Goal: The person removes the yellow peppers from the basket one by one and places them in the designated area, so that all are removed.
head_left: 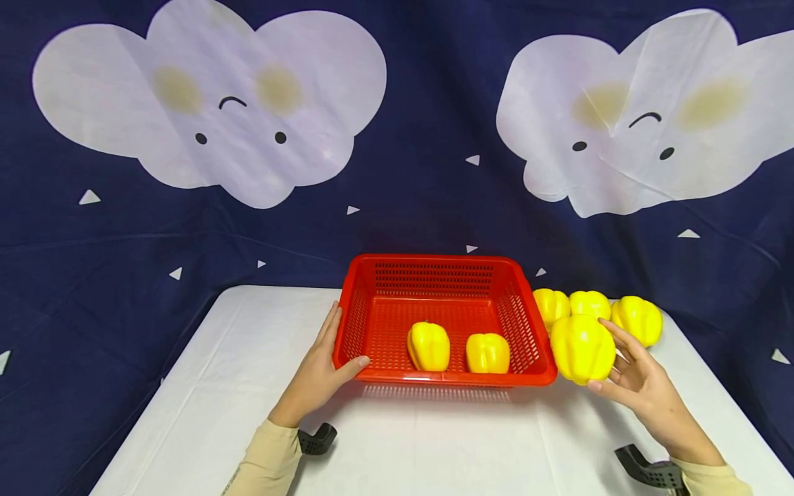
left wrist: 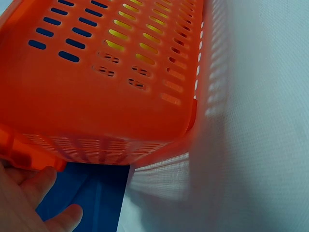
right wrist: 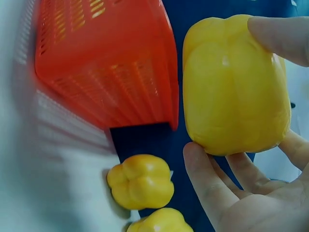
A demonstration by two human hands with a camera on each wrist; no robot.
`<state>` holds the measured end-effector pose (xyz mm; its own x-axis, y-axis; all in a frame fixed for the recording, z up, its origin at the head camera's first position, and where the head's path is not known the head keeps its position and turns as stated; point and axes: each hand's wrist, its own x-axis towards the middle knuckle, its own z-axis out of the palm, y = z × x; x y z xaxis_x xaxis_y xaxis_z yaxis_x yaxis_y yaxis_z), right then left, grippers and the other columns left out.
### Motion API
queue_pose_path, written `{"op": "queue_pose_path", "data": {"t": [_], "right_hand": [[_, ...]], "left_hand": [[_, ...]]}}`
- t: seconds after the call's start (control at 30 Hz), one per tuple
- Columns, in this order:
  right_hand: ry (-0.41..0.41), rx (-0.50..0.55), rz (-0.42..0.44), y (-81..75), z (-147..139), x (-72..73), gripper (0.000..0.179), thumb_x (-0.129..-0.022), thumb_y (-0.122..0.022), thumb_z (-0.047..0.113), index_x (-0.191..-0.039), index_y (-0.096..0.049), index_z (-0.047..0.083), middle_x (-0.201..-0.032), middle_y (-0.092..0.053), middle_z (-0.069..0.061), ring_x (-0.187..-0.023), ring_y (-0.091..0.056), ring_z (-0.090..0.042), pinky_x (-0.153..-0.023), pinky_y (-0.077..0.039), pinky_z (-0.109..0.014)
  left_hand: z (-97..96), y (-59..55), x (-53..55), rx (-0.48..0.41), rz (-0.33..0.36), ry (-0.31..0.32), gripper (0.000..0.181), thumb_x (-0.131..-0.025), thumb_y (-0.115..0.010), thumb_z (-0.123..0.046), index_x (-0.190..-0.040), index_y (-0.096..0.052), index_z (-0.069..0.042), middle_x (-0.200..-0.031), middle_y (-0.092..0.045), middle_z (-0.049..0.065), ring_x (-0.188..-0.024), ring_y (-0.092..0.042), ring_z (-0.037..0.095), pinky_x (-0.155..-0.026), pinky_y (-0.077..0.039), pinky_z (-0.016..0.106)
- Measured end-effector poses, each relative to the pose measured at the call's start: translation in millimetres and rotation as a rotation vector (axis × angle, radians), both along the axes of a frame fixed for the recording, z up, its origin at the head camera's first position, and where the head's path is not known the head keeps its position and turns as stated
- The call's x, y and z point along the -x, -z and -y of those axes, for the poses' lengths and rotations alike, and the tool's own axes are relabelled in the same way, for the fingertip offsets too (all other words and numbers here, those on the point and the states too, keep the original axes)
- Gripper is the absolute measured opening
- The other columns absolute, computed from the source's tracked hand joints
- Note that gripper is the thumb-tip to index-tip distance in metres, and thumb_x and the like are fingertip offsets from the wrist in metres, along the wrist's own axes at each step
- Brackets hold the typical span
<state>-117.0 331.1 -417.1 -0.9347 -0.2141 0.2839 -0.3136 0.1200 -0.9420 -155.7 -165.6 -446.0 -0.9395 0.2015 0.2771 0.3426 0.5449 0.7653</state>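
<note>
A red plastic basket (head_left: 434, 377) with slotted walls stands on the white table. Two yellow bell peppers (head_left: 429, 346) (head_left: 487, 353) lie inside it, near the front wall. My left hand (head_left: 320, 375) grips the basket's front left corner, thumb over the rim and fingers along the outer side. In my right hand (head_left: 645, 386) is another yellow bell pepper (head_left: 583, 349), pinched between thumb and fingers just right of the basket. The right wrist view shows this held pepper (right wrist: 234, 87) raised beside the basket wall (right wrist: 111, 63).
Behind the held pepper, several more yellow bell peppers (head_left: 637, 321) sit in a group at the table's back right. A dark blue cloth (head_left: 428, 172) printed with white clouds hangs behind the white table (head_left: 248, 358).
</note>
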Motion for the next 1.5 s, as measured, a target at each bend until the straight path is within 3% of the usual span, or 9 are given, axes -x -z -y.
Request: {"op": "queue_pose_path", "data": {"t": [0.63, 1.1, 1.5], "right_hand": [[0.016, -0.056, 0.064, 26.1, -26, 13.6, 0.095, -0.083, -0.067, -0.021, -0.160, -0.023, 0.012, -0.141, -0.041, 0.009, -0.120, -0.053, 0.007, -0.089, -0.050, -0.014], [0.026, -0.196, 0.148, 37.2, -28, 25.7, 0.093, -0.083, -0.074, -0.009, -0.159, -0.025, 0.014, -0.139, -0.036, 0.010, -0.114, -0.051, 0.012, -0.088, -0.050, -0.013], [-0.009, -0.234, 0.171, 43.5, -25, 30.5, 0.089, -0.084, -0.075, -0.005, -0.157, -0.027, 0.010, -0.138, -0.037, 0.006, -0.112, -0.053, 0.009, -0.087, -0.051, -0.015]], "left_hand": [[-0.2, -0.4, -0.3, -0.011, -0.004, 0.008, 0.103, -0.090, -0.072, -0.050, -0.162, -0.012, -0.007, -0.169, -0.004, -0.001, -0.152, -0.018, 0.027, -0.118, -0.023, 0.054], [-0.4, -0.4, -0.1, -0.007, -0.009, 0.006, 0.101, -0.091, -0.071, -0.048, -0.162, -0.012, -0.007, -0.169, -0.004, -0.001, -0.151, -0.020, 0.030, -0.117, -0.024, 0.057], [-0.5, -1.4, -0.5, -0.013, 0.003, 0.003, 0.102, -0.090, -0.071, -0.049, -0.162, -0.012, -0.007, -0.169, -0.004, -0.002, -0.151, -0.020, 0.028, -0.117, -0.025, 0.055]]}}
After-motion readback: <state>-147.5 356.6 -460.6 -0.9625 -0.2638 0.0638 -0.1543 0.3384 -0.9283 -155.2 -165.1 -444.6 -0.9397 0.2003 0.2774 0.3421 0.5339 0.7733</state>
